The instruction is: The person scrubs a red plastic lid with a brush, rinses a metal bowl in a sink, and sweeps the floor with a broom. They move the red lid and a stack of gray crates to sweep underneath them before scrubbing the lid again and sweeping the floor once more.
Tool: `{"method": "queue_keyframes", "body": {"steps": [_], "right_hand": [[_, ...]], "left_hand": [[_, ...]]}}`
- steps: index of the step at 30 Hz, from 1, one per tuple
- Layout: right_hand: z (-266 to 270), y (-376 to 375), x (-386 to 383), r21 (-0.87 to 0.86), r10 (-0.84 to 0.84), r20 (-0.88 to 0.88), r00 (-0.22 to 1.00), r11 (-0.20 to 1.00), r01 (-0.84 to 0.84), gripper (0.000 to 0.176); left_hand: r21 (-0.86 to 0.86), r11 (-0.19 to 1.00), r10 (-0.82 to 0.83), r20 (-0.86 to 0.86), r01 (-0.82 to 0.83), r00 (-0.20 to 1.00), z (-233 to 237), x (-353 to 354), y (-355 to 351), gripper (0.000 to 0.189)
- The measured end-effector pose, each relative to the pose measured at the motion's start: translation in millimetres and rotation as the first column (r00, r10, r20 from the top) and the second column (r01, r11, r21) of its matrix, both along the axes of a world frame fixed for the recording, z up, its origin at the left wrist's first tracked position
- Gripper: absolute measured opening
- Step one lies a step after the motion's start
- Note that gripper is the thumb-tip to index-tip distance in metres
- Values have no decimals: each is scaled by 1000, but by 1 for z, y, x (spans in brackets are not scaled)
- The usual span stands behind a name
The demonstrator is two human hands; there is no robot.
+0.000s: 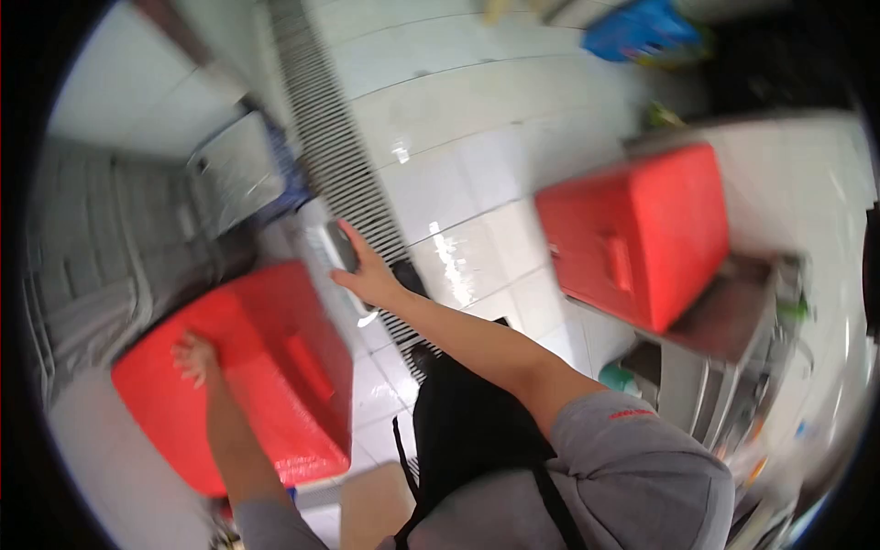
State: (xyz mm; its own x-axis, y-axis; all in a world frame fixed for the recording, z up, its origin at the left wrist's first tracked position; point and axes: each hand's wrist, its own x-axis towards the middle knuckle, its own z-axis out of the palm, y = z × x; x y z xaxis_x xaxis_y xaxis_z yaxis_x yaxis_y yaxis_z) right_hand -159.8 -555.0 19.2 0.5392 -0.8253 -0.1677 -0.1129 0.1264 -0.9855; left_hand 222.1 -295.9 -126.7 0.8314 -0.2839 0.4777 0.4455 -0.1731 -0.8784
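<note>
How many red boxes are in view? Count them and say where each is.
2. The left red box is beneath the left hand; the right red box stands across the floor, on a metal stand. Others could be hidden at the dark edges.

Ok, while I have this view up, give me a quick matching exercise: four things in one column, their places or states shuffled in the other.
Things:
1. Left hand
2. Right hand
3. Long slatted floor drain
4. Blue plastic bag

Places or states:
A. Toward the top right of the view
B. Fingers spread, over the big red box on the left
C. Gripping a grey-and-white object
D. A straight strip along the white tiled floor

Pairs: 1-B, 2-C, 3-D, 4-A
</note>
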Motion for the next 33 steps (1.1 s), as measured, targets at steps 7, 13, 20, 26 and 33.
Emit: {"method": "queue_keyframes", "body": {"steps": [7,13,20,26,33], "right_hand": [[62,41,-416,-317,-733,-295,612,680,661,76],[234,164,-602,-44,-938,-251,240,259,965,76],[308,299,-805,-808,-950,-40,-310,-152,570,69],[315,430,-1013,-908,-506,-126,-853,-287,305,65],[307,514,-1126,-625,-120,-677,-726,-427,653,58]], "left_hand": [[-871,438,-604,-469,-222,645,103,-208,-13,69],[-333,849,-405,-909,-410,-99,104,-321,101,70],[-448,766,-565,-811,-462,-151,149,-387,17,63],[-618,372,-913,-380,-693,-152,169,-535,-143,57],[-790,604,-628,-391,-104,-673,267,-783,-176,57]]}}
